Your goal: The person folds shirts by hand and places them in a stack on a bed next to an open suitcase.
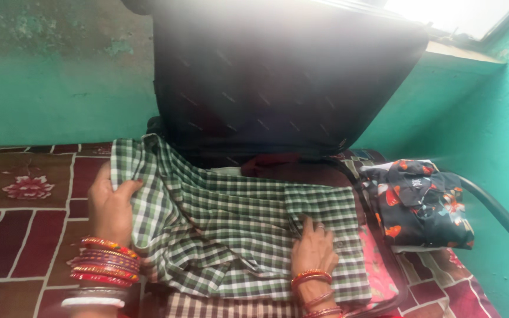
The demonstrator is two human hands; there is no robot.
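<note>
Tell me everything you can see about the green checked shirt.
The green checked shirt looks like thin woven cloth, with green, white and dark checks. It lies spread and rumpled over clothes in the open suitcase. The left hand grips its raised left edge; the right hand presses flat on its right part.

Single head view, looking down, close over bed (pixel 25 194), facing wall (pixel 60 70)
</note>
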